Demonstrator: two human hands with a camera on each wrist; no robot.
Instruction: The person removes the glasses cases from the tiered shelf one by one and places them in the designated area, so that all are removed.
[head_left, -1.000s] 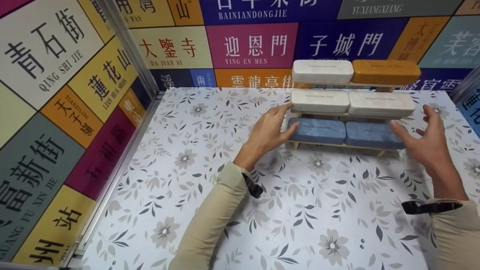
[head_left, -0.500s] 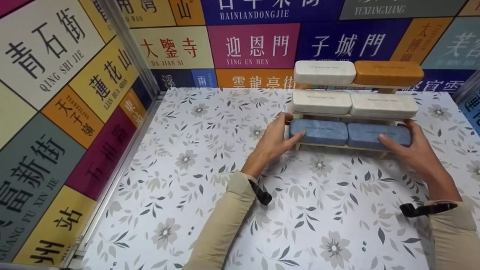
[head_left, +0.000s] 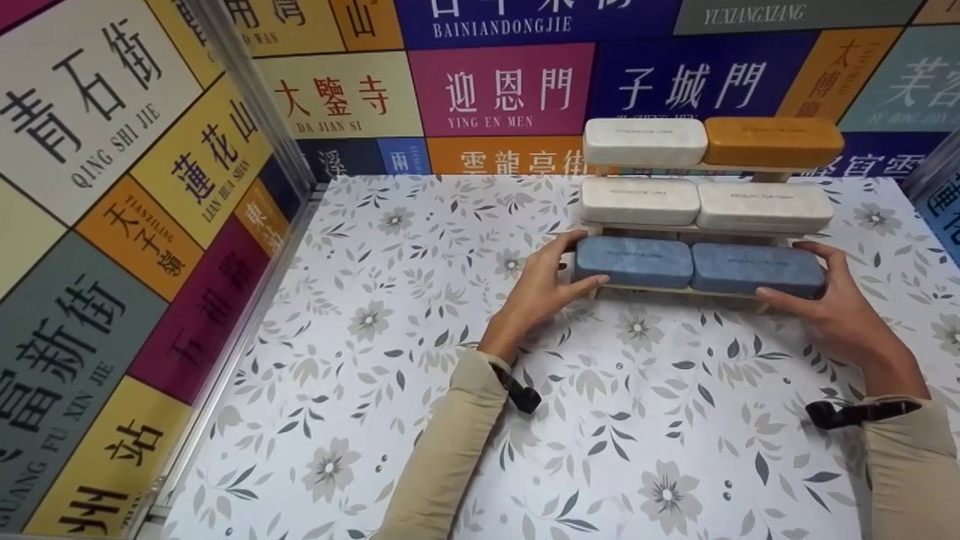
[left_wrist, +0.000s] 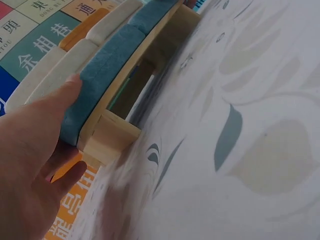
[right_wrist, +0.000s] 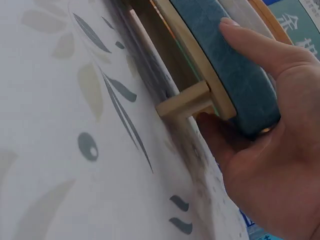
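Note:
Two blue glasses cases, a left one [head_left: 634,262] and a right one [head_left: 757,268], lie end to end on the lowest tier of a wooden stepped rack [left_wrist: 112,132]. My left hand [head_left: 536,289] grips the outer end of the left case, thumb along its front and fingers behind the end. At the other end, my right hand [head_left: 847,304] grips the right case, its thumb on the front face. In the right wrist view, fingers of that hand curl past the end of the wooden shelf [right_wrist: 220,97].
Above the blue row sit two white cases [head_left: 640,201] on the middle tier. The top tier bears a white case [head_left: 645,142] and an orange case [head_left: 772,141]. A flower-patterned tabletop [head_left: 570,450] lies beneath. Panels with street names [head_left: 502,90] stand behind and at the left.
My right hand has come in from the right to the blue row's end. My left hand has lowered from the middle tier to the blue row, and both thumbs have slid down its front.

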